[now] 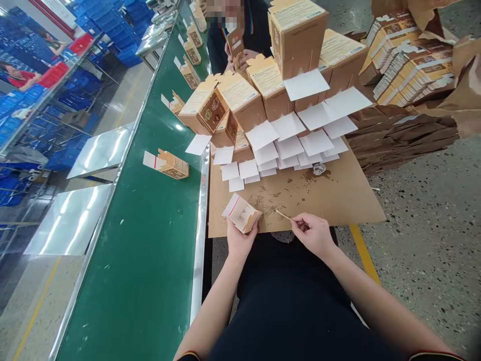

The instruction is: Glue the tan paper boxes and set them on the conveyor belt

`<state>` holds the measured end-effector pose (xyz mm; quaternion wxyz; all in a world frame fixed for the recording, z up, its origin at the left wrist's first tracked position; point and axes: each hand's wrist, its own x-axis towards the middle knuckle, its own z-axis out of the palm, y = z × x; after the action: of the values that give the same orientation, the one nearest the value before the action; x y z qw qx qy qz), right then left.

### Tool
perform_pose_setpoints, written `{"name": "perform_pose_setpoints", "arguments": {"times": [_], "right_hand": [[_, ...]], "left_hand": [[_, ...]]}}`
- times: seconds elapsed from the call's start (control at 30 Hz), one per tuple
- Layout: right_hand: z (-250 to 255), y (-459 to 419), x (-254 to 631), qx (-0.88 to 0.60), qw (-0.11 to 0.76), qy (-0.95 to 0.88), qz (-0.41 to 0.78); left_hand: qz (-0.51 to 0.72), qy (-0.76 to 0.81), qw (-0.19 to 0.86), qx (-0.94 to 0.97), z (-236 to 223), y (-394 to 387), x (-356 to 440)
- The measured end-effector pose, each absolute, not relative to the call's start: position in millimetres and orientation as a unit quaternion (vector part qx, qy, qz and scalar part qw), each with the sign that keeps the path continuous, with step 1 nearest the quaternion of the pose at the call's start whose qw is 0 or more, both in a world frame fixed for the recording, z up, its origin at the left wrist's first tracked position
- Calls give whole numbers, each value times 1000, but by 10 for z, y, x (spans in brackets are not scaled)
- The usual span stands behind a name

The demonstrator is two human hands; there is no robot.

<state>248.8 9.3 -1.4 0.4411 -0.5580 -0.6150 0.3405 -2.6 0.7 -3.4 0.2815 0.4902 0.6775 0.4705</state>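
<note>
The left hand (240,242) grips an unclosed carton (239,212) and, apart from it, the right hand (313,234) pinches a swab (283,215), while piled cartons (240,100) (white flaps (307,85) out) crowd the counter (338,200).

At the board's (323,200) near edge: one open box (243,214), one swab (282,214). Farther in: one dish (319,169), at least seven piled boxes (241,102). Along the belt's (150,240) right edge: at least six cartons (175,166).

The left hand (240,242) holds an open box (242,214); the right (311,234) pinches a thin stick (283,214), apparently a swab. Beyond them, boxes (240,100) stand piled, white flaps (289,148) toward the near side.
</note>
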Motion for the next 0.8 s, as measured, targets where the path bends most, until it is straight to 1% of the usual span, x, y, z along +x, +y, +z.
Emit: {"name": "perform_pose_setpoints", "arguments": {"times": [0.1, 0.17, 0.23, 0.37, 0.47, 0.53, 0.6, 0.63, 0.7, 0.77, 0.8], "right_hand": [[-6, 102, 2472, -551, 451, -618, 333], [13, 112, 2493, -551, 456, -617, 327], [36, 124, 2542, -557, 463, -612, 318], [70, 171, 2661, -569, 480, -601, 290], [80, 234, 2702, -571, 481, -604, 278], [83, 270, 2715, -571, 482, -606, 275], [83, 287, 2745, -571, 483, -604, 273], [82, 288, 2772, -575, 484, -602, 271], [79, 276, 2848, -589, 483, -594, 259], [81, 262, 2935, -609, 481, -583, 242], [86, 260, 2974, -616, 480, -579, 234]], "left_hand": [[468, 673, 270, 505, -65, 24, -61], [476, 684, 252, 492, -60, 59, -220], [505, 705, 217, 449, -17, 127, -529], [578, 728, 124, 347, 144, 310, -1410], [559, 763, 105, 307, 189, 368, -1923], [533, 784, 124, 294, 152, 335, -2063], [523, 796, 110, 285, 99, 245, -2051], [527, 799, 74, 279, 83, 186, -2007], [543, 792, -39, 275, 113, 84, -1886], [573, 746, -134, 313, 270, 87, -1758], [594, 711, -154, 345, 405, 160, -1698]]}}
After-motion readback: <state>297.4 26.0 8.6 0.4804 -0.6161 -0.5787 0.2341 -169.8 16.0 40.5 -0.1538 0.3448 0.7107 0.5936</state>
